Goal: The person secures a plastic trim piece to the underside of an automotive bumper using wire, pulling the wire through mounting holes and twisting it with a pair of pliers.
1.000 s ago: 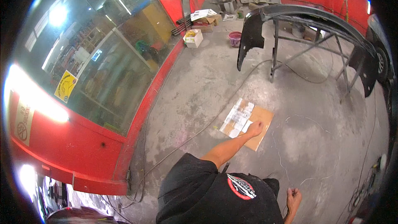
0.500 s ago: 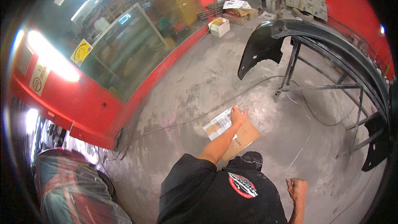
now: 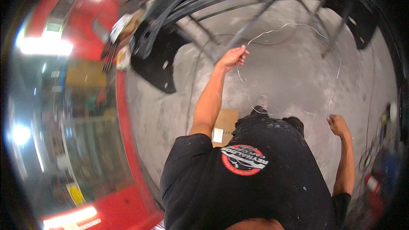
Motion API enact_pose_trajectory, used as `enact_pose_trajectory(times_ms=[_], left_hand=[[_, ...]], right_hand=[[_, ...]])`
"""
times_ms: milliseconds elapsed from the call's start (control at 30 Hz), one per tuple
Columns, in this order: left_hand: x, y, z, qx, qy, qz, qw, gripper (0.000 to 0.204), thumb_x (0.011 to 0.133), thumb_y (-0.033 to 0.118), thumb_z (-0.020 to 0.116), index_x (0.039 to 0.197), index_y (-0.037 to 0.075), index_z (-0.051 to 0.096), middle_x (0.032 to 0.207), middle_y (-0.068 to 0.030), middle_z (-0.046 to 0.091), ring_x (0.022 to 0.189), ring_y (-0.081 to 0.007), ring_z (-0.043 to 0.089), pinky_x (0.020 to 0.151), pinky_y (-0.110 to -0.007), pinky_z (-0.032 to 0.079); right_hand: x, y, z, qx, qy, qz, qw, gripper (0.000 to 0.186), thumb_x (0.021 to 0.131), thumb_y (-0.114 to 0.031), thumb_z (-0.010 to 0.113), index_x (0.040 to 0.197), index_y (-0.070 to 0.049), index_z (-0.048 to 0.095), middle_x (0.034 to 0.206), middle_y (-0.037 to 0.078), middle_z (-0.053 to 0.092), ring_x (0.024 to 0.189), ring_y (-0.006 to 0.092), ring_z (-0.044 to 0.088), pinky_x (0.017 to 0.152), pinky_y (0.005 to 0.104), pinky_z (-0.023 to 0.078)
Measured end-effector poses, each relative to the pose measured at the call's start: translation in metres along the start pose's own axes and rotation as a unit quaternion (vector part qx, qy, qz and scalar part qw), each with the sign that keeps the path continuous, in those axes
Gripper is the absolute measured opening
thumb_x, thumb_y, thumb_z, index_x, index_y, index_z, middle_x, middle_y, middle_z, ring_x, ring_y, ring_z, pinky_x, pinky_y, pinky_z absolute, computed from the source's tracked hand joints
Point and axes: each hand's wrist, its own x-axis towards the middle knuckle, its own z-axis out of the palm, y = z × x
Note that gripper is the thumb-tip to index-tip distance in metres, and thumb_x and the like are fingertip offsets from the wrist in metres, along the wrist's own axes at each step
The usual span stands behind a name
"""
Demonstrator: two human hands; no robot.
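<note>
A thin, pale bent wire (image 3: 289, 24) hangs in a loose arc between my two hands. My left hand (image 3: 233, 58), raised near the bumper stand, is closed round one part of it. From that hand another crooked length dangles toward my shoes (image 3: 258, 110). Lower and to the right, my right hand (image 3: 338, 125) pinches the wire on the other side; its grip is small and partly blurred. Ahead of me a black car bumper (image 3: 155, 57) rests on a dark metal stand (image 3: 255, 19), and neither hand visibly touches it.
A flat piece of brown cardboard (image 3: 228, 119) lies on the grey floor by my left side. To the left runs a red wall (image 3: 128, 136) with large glass panes. Boxes and papers (image 3: 121, 27) sit behind the bumper. Blurred items, one red (image 3: 373, 183), stand at the far right.
My view has swung right and come nearer the bumper. My left hand has left the cardboard and now holds the wire, which is lifted and spread between both hands.
</note>
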Motion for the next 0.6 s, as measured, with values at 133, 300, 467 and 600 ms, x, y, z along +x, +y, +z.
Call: enact_pose_trajectory(times_ms=[133, 300, 467, 600], left_hand=[[0.055, 0.054, 0.079, 0.063, -0.118, 0.008, 0.991, 0.034, 0.089, 0.034, 0.054, 0.109, 0.008, 0.056, 0.081, 0.0026, 0.058, 0.072, -0.0079, 0.054, 0.065, -0.024, 0.044], [0.13, 0.061, 0.204, 0.26, -0.161, 0.086, 0.948, 0.045, 0.084, 0.039, 0.059, 0.112, 0.005, 0.054, 0.095, -0.0034, 0.061, 0.085, -0.0141, 0.056, 0.072, -0.029, 0.046], [0.177, 0.05, 0.359, 0.367, -0.17, 0.244, 0.881, 0.036, 0.084, 0.038, 0.058, 0.096, 0.004, 0.06, 0.082, -0.0034, 0.06, 0.072, -0.0138, 0.054, 0.065, -0.029, 0.044], [0.175, 0.056, 0.501, 0.475, -0.151, 0.302, 0.813, 0.049, 0.086, 0.043, 0.053, 0.061, 0.002, 0.051, 0.052, 0.0003, 0.046, 0.053, -0.0124, 0.039, 0.051, -0.031, 0.036]], right_hand=[[-0.048, -0.006, 0.017, 0.1, 0.071, 0.11, 0.986, 0.024, 0.085, -0.022, 0.052, 0.077, 0.0, 0.057, 0.074, 0.023, 0.059, 0.07, 0.0418, 0.056, 0.062, 0.0456, 0.044], [-0.096, 0.003, 0.015, 0.058, 0.152, 0.244, 0.956, 0.022, 0.083, -0.023, 0.054, 0.076, -0.002, 0.059, 0.069, 0.02, 0.059, 0.066, 0.0402, 0.057, 0.06, 0.0459, 0.045], [-0.139, 0.081, 0.015, 0.035, 0.121, 0.336, 0.934, 0.027, 0.084, -0.032, 0.055, 0.079, -0.008, 0.065, 0.074, 0.015, 0.062, 0.07, 0.0342, 0.06, 0.062, 0.0437, 0.047], [-0.205, 0.168, 0.025, 0.08, 0.153, 0.361, 0.917, 0.028, 0.083, -0.034, 0.056, 0.078, -0.008, 0.066, 0.074, 0.015, 0.062, 0.069, 0.0336, 0.06, 0.063, 0.0427, 0.047]])
